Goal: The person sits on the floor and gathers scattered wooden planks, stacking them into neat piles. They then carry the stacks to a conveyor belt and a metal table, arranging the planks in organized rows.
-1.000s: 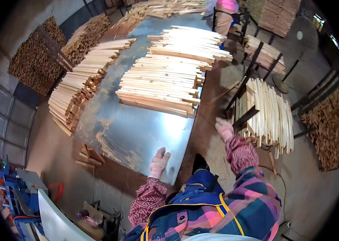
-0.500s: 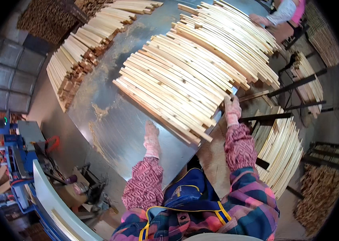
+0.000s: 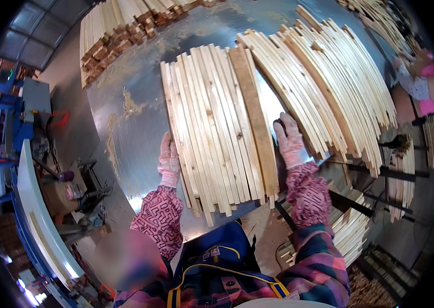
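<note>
A batch of pale wooden strips (image 3: 209,128) lies side by side on a metal-topped table (image 3: 135,138), their near ends uneven. My left hand (image 3: 168,160), in a light glove, is laid straight along the batch's left edge, fingers stretched out. On the other side, a browner strip (image 3: 254,118) forms the batch's right edge. My right hand (image 3: 290,141), also gloved, is beside it with fingers extended, in the wedge-shaped gap before a second batch of strips (image 3: 299,92). Whether the right fingers touch the browner strip, I cannot tell.
Stacked wood pieces (image 3: 119,31) line the table's far left edge. Blue machinery (image 3: 19,128) stands at the left. Beyond the second batch, a person in pink (image 3: 430,87) is at the right. Racked strips (image 3: 350,226) sit below the table's right side.
The near batch has turned from slanting to nearly lengthwise before me, and a gap now separates it from the farther strips. My left hand has come against its edge; my right moved into the gap.
</note>
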Demonstrator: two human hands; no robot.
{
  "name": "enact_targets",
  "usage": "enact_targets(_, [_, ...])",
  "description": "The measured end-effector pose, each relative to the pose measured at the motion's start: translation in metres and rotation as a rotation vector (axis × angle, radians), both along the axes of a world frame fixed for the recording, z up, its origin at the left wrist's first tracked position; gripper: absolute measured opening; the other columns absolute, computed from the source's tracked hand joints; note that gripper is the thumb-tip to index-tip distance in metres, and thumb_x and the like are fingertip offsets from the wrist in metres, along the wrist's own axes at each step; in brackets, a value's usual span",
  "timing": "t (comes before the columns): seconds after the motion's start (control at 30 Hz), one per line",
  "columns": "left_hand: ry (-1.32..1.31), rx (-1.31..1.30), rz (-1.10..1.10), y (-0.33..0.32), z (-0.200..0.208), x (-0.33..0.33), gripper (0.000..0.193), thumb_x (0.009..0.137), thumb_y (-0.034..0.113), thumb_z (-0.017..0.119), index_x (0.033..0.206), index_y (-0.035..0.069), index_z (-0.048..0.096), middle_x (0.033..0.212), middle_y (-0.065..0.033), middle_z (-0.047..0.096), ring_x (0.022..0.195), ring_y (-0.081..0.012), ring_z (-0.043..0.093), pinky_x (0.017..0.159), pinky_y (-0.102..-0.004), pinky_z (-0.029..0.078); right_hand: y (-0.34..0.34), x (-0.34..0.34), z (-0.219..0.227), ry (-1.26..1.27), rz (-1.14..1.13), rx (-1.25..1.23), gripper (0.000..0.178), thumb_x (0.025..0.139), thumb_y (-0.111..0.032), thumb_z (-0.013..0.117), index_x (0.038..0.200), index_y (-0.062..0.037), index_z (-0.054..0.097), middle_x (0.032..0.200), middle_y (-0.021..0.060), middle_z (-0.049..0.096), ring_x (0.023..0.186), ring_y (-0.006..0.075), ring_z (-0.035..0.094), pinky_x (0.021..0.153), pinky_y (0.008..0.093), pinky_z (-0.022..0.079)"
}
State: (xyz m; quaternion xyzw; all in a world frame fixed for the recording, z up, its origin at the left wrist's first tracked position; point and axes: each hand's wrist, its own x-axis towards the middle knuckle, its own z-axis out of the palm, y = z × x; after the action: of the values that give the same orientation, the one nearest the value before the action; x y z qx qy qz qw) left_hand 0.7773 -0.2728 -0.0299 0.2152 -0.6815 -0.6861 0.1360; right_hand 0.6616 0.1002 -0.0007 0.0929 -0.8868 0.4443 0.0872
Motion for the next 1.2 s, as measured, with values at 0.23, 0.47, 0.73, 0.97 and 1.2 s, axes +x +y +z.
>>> enact_targets(0.23, [-0.206, 0.493, 0.084, 0.006, -0.007, -0.005, 0.067, 0.097, 0.028, 0.056, 0.15, 0.007, 0.022, 0.148, -0.0149, 0.038, 0.129, -0.0226, 0.046, 0.101, -0.0305, 0.045, -0.047, -0.007, -0.022, -0.556, 0.032, -0.691, 0.078, 0.091, -0.021, 0.063, 0.151, -0.0007, 0.018, 0.145, 0.0219, 0.038, 0.13, 0.0281, 0.044, 0.106, 0.035, 0.037])
enact_targets(0.47, [-0.437, 0.343, -0.014, 0.041, 0.031, 0.108, 0.064, 0.098, 0.052, 0.044, 0.138, 0.003, 0.046, 0.129, -0.0121, 0.057, 0.121, -0.0198, 0.049, 0.106, -0.0314, 0.036, -0.018, 0.083, 0.012, -1.102, 0.145, -0.718, 0.05, 0.096, -0.036, 0.055, 0.131, -0.0021, 0.046, 0.112, 0.0129, 0.059, 0.093, 0.023, 0.063, 0.079, 0.0332, 0.054])
enact_targets(0.73, [-0.296, 0.429, -0.091, 0.0, 0.075, 0.37, 0.067, 0.092, 0.046, 0.06, 0.138, 0.0, 0.043, 0.125, -0.0097, 0.058, 0.114, -0.0167, 0.053, 0.1, -0.0303, 0.041, -0.087, 0.324, 0.084, -0.927, 0.432, -0.777, 0.067, 0.088, -0.036, 0.061, 0.138, 0.0008, 0.035, 0.114, 0.0196, 0.059, 0.09, 0.0275, 0.065, 0.075, 0.0371, 0.058])
enact_targets(0.97, [0.212, 0.366, 0.062, -0.089, 0.12, 0.569, 0.071, 0.086, 0.043, 0.07, 0.136, -0.001, 0.043, 0.123, -0.008, 0.058, 0.112, -0.0152, 0.051, 0.099, -0.0328, 0.042, -0.211, 0.502, 0.147, -0.814, 0.466, -0.761, 0.071, 0.086, -0.037, 0.064, 0.139, 0.0007, 0.036, 0.117, 0.0189, 0.058, 0.096, 0.0294, 0.064, 0.077, 0.0382, 0.057])
enact_targets(1.2, [0.518, 0.33, 0.517, -0.171, 0.25, 0.835, 0.072, 0.084, 0.035, 0.075, 0.138, 0.002, 0.042, 0.125, -0.0074, 0.057, 0.113, -0.0139, 0.052, 0.096, -0.0279, 0.044, -0.407, 0.626, 0.21, -0.825, 1.057, -0.47, 0.061, 0.086, -0.022, 0.055, 0.14, -0.0021, 0.036, 0.106, 0.0171, 0.063, 0.079, 0.026, 0.067, 0.062, 0.0362, 0.059])
